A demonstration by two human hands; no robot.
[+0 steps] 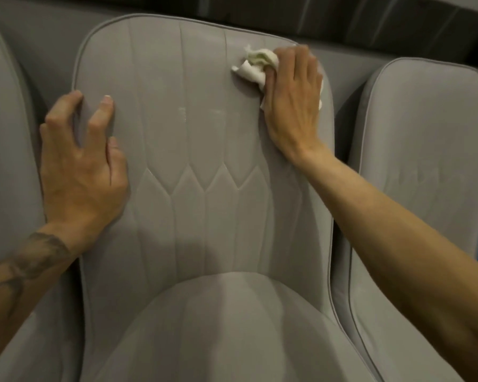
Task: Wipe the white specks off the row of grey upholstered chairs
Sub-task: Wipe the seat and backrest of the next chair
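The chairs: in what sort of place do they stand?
Probably an indoor dining or seating area. Three alike grey padded chairs, middle, right and left, stand in a row, backs toward a grey surface.

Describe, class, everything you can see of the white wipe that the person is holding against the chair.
The white wipe looks like thin paper or soft tissue, crumpled into a loose wad with a faint greenish tinge in its folds. The right hand presses it flat against the upper right of the middle chair's backrest, near the top edge. Part bunches out past the fingertips; a little shows beyond the hand's far side. The rest is hidden beneath the palm.
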